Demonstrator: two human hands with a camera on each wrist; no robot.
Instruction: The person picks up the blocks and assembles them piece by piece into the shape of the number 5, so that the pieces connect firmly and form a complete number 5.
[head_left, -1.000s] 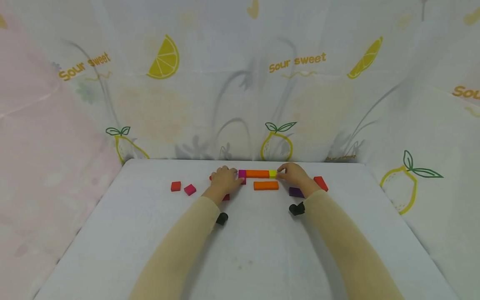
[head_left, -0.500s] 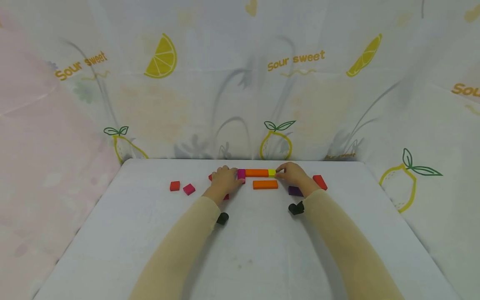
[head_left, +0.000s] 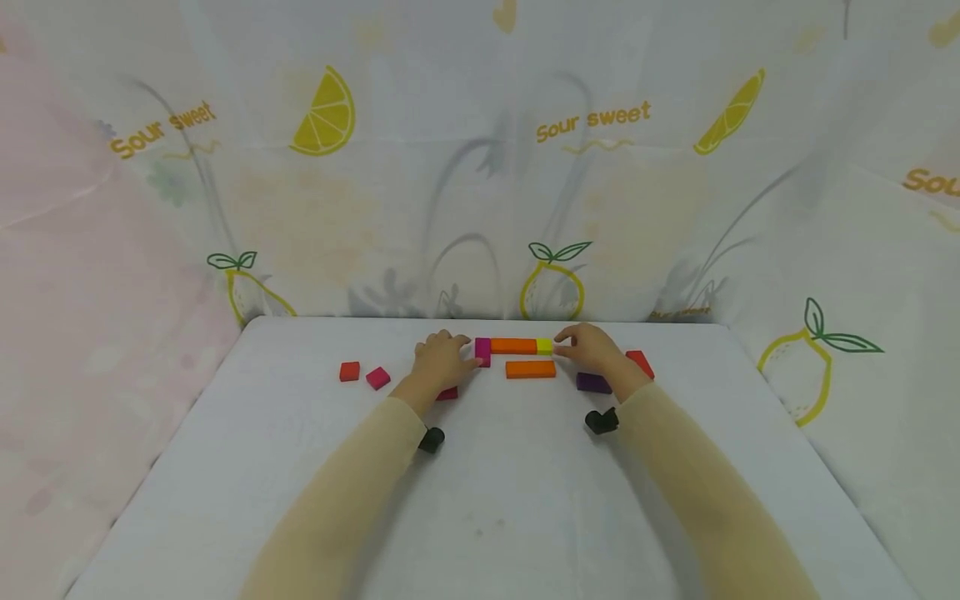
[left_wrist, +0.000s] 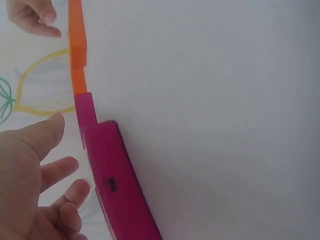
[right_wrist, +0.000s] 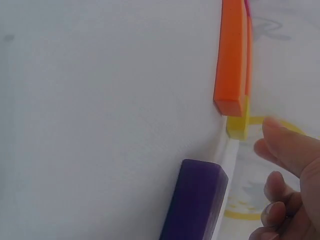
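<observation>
At the table's far side a magenta block, a long orange block and a small yellow block lie end to end. My left hand is at the magenta block's left side, fingers loosely bent and holding nothing; in the left wrist view a gap shows between the left hand and the blocks. My right hand hovers just right of the yellow block with its thumb and fingers apart. The right wrist view shows the yellow block free of the right hand.
A second orange block lies in front of the row. Near my right wrist are a purple block and a red block. A crimson block lies under my left wrist, with a red block and a pink block farther left.
My left hand has shifted slightly left, away from the magenta block. My right fingertips have drawn off the yellow block a little to the right. The blocks keep their places.
</observation>
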